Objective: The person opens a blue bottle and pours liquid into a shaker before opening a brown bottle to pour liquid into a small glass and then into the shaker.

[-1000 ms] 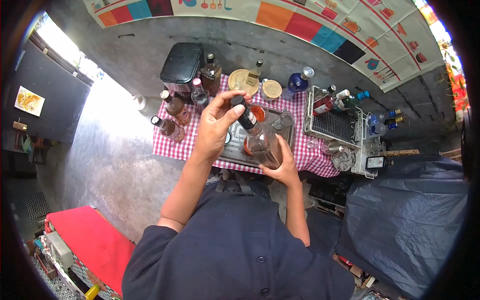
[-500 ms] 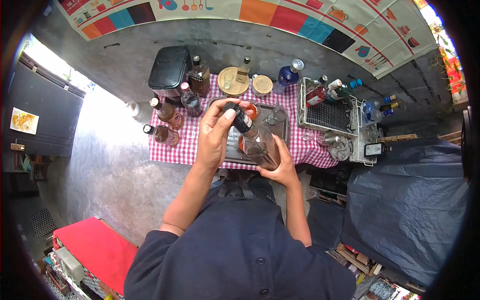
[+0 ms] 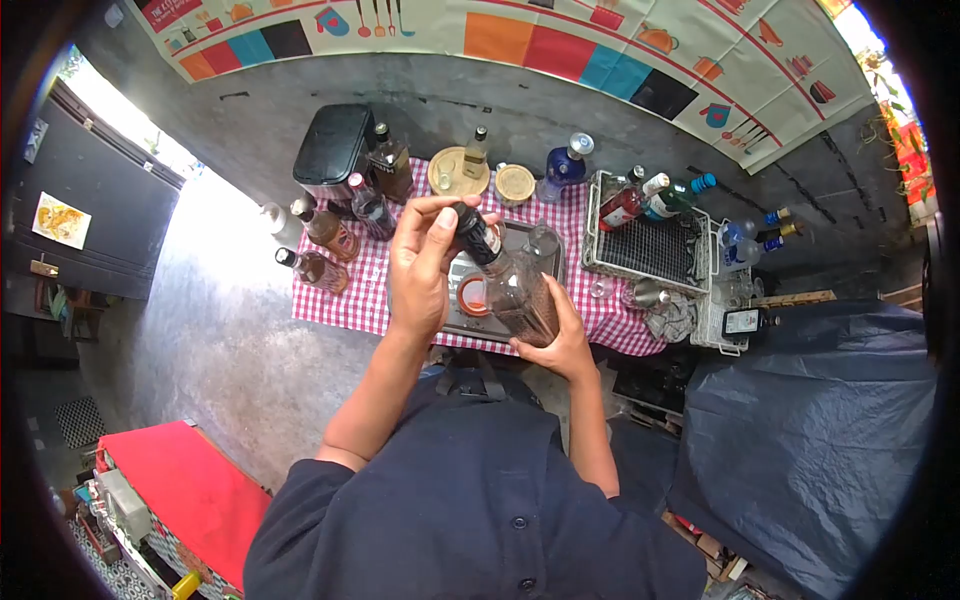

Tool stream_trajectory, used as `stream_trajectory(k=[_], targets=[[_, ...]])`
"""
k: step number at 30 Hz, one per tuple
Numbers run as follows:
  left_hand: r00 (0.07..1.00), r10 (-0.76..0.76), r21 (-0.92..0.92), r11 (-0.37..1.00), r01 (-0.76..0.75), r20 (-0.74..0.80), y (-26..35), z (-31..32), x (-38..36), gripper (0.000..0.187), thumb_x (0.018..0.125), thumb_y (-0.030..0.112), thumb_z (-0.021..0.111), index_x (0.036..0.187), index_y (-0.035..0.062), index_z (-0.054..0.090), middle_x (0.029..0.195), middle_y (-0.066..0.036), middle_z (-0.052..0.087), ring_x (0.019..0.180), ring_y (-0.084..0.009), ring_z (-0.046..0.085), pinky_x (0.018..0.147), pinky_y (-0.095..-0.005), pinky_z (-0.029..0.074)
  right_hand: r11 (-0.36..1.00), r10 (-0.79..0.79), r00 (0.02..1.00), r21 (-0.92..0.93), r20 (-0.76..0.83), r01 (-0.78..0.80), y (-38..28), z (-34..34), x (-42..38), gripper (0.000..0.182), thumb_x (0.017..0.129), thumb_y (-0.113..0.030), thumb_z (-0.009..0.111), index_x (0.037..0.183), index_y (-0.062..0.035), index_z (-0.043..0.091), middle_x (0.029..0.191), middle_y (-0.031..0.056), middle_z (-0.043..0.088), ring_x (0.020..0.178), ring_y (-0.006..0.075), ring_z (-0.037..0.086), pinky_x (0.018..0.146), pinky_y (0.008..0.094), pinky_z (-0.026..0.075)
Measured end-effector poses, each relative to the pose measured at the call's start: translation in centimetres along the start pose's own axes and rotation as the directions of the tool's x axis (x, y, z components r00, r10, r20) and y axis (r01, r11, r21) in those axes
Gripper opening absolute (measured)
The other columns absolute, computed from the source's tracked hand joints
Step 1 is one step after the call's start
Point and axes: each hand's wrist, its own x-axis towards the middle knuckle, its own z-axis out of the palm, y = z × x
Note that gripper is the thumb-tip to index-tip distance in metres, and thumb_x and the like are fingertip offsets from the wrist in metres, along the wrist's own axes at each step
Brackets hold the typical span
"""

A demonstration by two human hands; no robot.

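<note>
A clear glass bottle point(image 3: 518, 295) with a black cap is held tilted above a metal tray point(image 3: 470, 325). My left hand point(image 3: 420, 275) has its fingers and thumb closed around the black cap point(image 3: 467, 220) at the neck. Around the lower body of the bottle wraps my right hand point(image 3: 562, 338). Behind the bottle, an orange-rimmed round dish point(image 3: 471, 294) sits on the tray, partly hidden. A clear glass point(image 3: 543, 240) stands at the tray's far right.
Several bottles point(image 3: 322, 228) stand left on the checked tablecloth point(image 3: 320, 305), near a black bin point(image 3: 333, 145). At the back are round wooden boards point(image 3: 447, 165) and a blue bottle point(image 3: 566, 170). A white wire rack point(image 3: 640, 270) holds more bottles at right.
My head view has shifted slightly, so the table appears a little left. The orange-rimmed dish shows more behind the bottle. Both hands keep their hold on the bottle.
</note>
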Motion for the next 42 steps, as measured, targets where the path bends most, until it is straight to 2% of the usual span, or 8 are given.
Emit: stream_trajectory(k=[11,15,20,25,30,33,36,42], targets=[[0.934,0.052,0.227,0.964,-0.140,0.354,-3.5,3.6,1.0,0.041,0.097,0.032,0.063,0.120,-0.0026,0.064,0.135,-0.026,0.057,0.126,-0.0362,0.057,0.107,-0.0466,0.045,0.991,0.024,1.000,0.132,0.015,-0.026,2.9,-5.0,-2.9,0.104,0.060,-0.021,0.089,0.149,-0.0011,0.038,0.136,0.0185,0.053,0.128,0.0293,0.053,0.109,0.0390,0.041],[0.900,-0.078,-0.002,0.996,0.088,0.429,-4.5,5.4,1.6,0.055,0.092,0.029,0.071,0.135,-0.0015,0.055,0.135,-0.024,0.059,0.126,-0.0327,0.058,0.107,-0.0443,0.045,0.989,0.026,0.999,0.145,0.022,-0.029,4.0,-6.1,-4.3,0.103,0.062,-0.023,0.089,0.149,-0.0025,0.037,0.135,0.0195,0.053,0.125,0.0318,0.055,0.107,0.0411,0.043],[0.958,-0.035,0.098,0.995,0.008,0.283,-6.4,4.9,1.4,0.031,0.089,0.020,0.076,0.107,0.0002,0.061,0.115,-0.015,0.068,0.111,-0.0273,0.066,0.101,-0.0409,0.049,0.978,0.059,0.998,0.199,0.017,-0.061,6.2,-6.6,-6.2,0.103,0.063,-0.025,0.088,0.150,-0.0025,0.036,0.140,0.0212,0.050,0.130,0.0344,0.052,0.109,0.0424,0.041],[0.998,-0.068,0.525,0.850,0.050,0.016,-4.7,8.0,-2.7,0.014,0.087,0.007,0.073,0.095,0.0004,0.063,0.106,-0.011,0.070,0.101,-0.0172,0.065,0.095,-0.0323,0.049,0.990,0.054,0.997,0.130,0.059,-0.061,7.1,-7.1,-6.8,0.102,0.064,-0.026,0.087,0.150,-0.0027,0.036,0.143,0.0221,0.048,0.132,0.0355,0.050,0.110,0.0434,0.040],[0.994,-0.014,0.478,0.877,-0.041,0.109,-3.8,6.1,-4.0,0.013,0.087,-0.001,0.072,0.099,-0.0031,0.067,0.108,-0.013,0.070,0.107,-0.0197,0.066,0.097,-0.0348,0.051,0.987,0.027,0.985,0.151,0.171,-0.054,6.7,-7.3,-6.7,0.104,0.063,-0.025,0.088,0.150,-0.0032,0.036,0.144,0.0223,0.047,0.134,0.0355,0.048,0.111,0.0425,0.040],[0.972,0.067,0.489,0.855,-0.172,0.224,-3.0,4.9,-3.6,0.016,0.084,0.003,0.073,0.099,-0.0035,0.070,0.109,-0.016,0.072,0.118,-0.0296,0.062,0.106,-0.0441,0.045,0.973,0.017,0.971,0.219,0.238,-0.071,6.3,-6.5,-6.8,0.108,0.060,-0.021,0.088,0.151,0.0008,0.033,0.143,0.0171,0.049,0.131,0.0274,0.051,0.110,0.0376,0.039],[0.964,0.059,0.474,0.862,-0.180,0.260,-1.5,4.6,-3.0,0.031,0.083,0.026,0.079,0.096,-0.0007,0.071,0.105,-0.016,0.073,0.119,-0.0340,0.061,0.110,-0.0505,0.039,0.932,0.025,0.948,0.335,0.316,-0.137,6.4,-5.1,-6.7,0.111,0.061,-0.019,0.088,0.153,0.0030,0.030,0.145,0.0147,0.048,0.132,0.0244,0.049,0.112,0.0359,0.036],[0.935,0.014,0.248,0.963,-0.108,0.353,0.6,1.2,-1.2,0.055,0.081,0.041,0.081,0.111,-0.0012,0.063,0.112,-0.019,0.069,0.120,-0.0338,0.061,0.109,-0.0497,0.041,0.846,0.012,0.914,0.483,0.406,-0.226,3.6,-1.2,-4.2,0.112,0.062,-0.020,0.087,0.154,0.0027,0.028,0.149,0.0174,0.044,0.138,0.0254,0.043,0.114,0.0366,0.033]])
